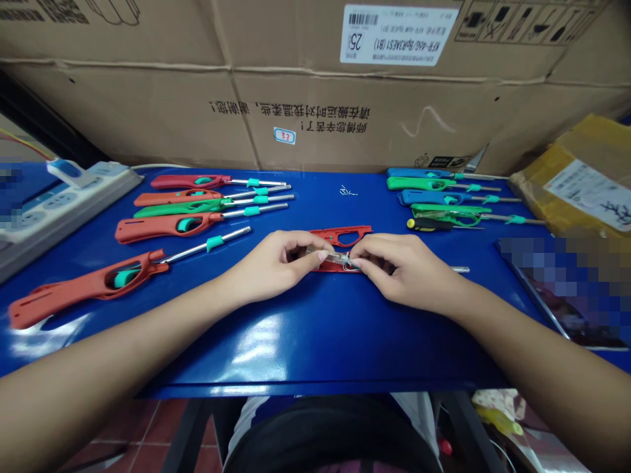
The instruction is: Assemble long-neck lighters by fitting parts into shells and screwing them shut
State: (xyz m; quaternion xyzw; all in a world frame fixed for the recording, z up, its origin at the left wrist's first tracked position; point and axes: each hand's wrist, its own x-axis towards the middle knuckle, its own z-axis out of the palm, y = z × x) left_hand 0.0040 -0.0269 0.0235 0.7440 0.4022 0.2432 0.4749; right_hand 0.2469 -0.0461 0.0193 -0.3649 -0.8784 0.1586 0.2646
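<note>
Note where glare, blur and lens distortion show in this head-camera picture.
Head view: white glare patches lie on the glossy blue table toward its front; head view: left hand and right hand, pinching a small part, are sharp; head view: pixelated blocks mask areas at both side edges; head view: the cardboard box edge bows, wide-angle distortion.

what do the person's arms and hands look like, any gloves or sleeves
Both the left hand and right hand are bare: no gloves, rings or watch show. The left forearm and right forearm are bare too, with no sleeve reaching into view.
</note>
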